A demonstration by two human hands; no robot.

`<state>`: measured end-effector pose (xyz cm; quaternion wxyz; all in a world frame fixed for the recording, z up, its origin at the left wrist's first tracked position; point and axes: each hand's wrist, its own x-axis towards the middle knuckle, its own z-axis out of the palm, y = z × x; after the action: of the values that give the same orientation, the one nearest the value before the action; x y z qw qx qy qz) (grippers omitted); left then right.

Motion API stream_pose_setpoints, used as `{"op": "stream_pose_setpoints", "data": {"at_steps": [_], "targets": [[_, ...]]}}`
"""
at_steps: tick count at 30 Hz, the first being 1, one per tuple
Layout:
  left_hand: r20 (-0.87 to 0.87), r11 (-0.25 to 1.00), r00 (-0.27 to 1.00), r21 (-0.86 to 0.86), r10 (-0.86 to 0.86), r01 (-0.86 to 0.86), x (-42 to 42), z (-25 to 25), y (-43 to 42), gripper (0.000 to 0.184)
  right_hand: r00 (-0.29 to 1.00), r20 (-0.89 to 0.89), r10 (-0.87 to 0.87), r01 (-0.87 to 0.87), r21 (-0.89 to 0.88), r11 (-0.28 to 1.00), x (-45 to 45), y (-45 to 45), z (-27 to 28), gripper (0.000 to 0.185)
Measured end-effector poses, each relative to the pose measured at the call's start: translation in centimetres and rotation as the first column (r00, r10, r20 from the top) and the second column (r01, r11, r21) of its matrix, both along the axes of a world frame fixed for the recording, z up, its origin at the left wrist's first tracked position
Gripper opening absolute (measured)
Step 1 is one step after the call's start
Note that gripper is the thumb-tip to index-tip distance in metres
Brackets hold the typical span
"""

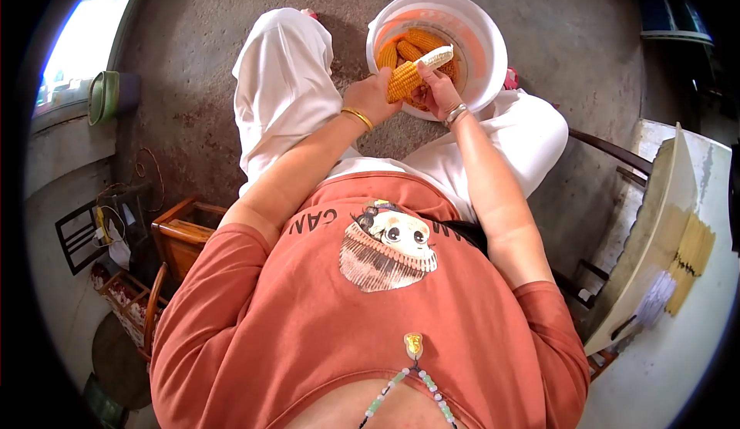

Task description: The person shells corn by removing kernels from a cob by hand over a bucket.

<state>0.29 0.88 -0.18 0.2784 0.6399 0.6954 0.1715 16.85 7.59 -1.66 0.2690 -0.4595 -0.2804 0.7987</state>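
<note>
Between my two hands is a corn cob [404, 80], yellow with kernels at its lower end and bare white at its upper right end. My left hand [371, 97] is closed around the kernel-covered end. My right hand [439, 93] is closed on the cob from the other side, its thumb by the border of kernels and bare core. Both hands are over the near rim of a white bucket [493, 47]. Inside it lie several yellow corn cobs [422, 40], partly hidden by the held cob and my hands.
My knees in white trousers [281, 67] flank the bucket on the concrete floor [200, 59]. A wooden chair [185, 228] stands at left, near a green basket [104, 97] by the window. At right is a table [647, 252] with stacked papers.
</note>
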Motion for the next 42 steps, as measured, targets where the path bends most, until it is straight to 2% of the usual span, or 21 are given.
{"op": "stream_pose_setpoints", "data": {"at_steps": [2, 7, 13, 16, 20, 22, 26, 28, 31, 34, 37, 40, 42], "targets": [[-0.017, 1.000, 1.000, 0.001, -0.006, 0.006, 0.1, 0.1, 0.0, 0.043, 0.999, 0.047, 0.010, -0.013, 0.050, 0.999, 0.0, 0.0, -0.8, 0.043], [0.010, 1.000, 1.000, -0.016, 0.008, -0.008, 0.1, 0.2, 0.0, 0.046, 0.997, 0.055, 0.060, -0.062, 0.046, 0.997, 0.5, 0.6, -0.6, 0.040], [0.164, 0.996, 0.983, -0.020, 0.084, -0.082, -0.1, -0.7, 0.4, 0.044, 0.997, 0.019, 0.081, -0.082, 0.048, 0.995, 0.7, 0.8, -1.0, 0.028], [0.080, 1.000, 0.996, 0.008, 0.026, -0.027, 0.0, -0.4, 0.5, 0.046, 0.996, -0.006, 0.089, -0.088, 0.046, 0.995, 1.0, 0.8, -1.6, 0.028], [-0.120, 1.000, 0.993, -0.005, -0.012, 0.011, 0.4, 1.2, 0.2, 0.049, 0.993, -0.088, 0.078, -0.078, 0.005, 0.997, 0.8, 0.5, -1.7, 0.033], [-0.214, 1.000, 0.976, -0.005, -0.031, 0.030, 0.6, 1.5, 0.0, 0.049, 0.999, -0.039, 0.028, -0.030, -0.047, 0.998, 0.2, -0.1, 0.7, 0.035], [-0.220, 0.996, 0.972, 0.034, -0.079, 0.088, 0.5, 0.7, -0.2, 0.048, 1.000, 0.031, -0.001, 0.001, -0.019, 1.000, -0.1, -0.2, 0.4, 0.038], [-0.208, 0.995, 0.975, 0.053, -0.074, 0.087, 0.2, 0.3, -0.3, 0.048, 0.998, 0.005, 0.065, -0.065, -0.019, 0.998, 0.4, 0.2, -0.4, 0.035], [-0.161, 0.997, 0.984, -0.012, -0.076, 0.075, -0.1, 0.4, 0.1, 0.048, 0.996, -0.017, 0.093, -0.093, -0.016, 0.996, 0.6, 0.3, -0.9, 0.032], [-0.038, 0.996, 0.999, -0.084, -0.008, 0.005, -0.3, 1.2, 0.3, 0.055, 0.995, -0.051, 0.088, -0.087, 0.036, 0.996, 0.5, 0.3, -1.0, 0.029], [0.297, 1.000, 0.955, -0.017, 0.019, -0.015, -1.2, -1.0, 0.2, 0.060, 0.993, -0.057, 0.101, -0.099, 0.043, 0.994, 0.7, 0.3, -1.5, 0.028], [0.619, 0.992, 0.778, -0.119, 0.106, -0.041, -1.5, -2.8, 0.8, 0.063, 0.993, -0.071, 0.092, -0.089, 0.048, 0.995, 1.0, 0.7, -2.1, 0.029], [0.694, 0.928, 0.660, -0.371, 0.287, -0.014, -1.6, -2.6, 1.0, 0.062, 0.990, -0.120, 0.069, -0.062, 0.059, 0.996, 1.1, 0.7, -2.6, 0.029]]}}
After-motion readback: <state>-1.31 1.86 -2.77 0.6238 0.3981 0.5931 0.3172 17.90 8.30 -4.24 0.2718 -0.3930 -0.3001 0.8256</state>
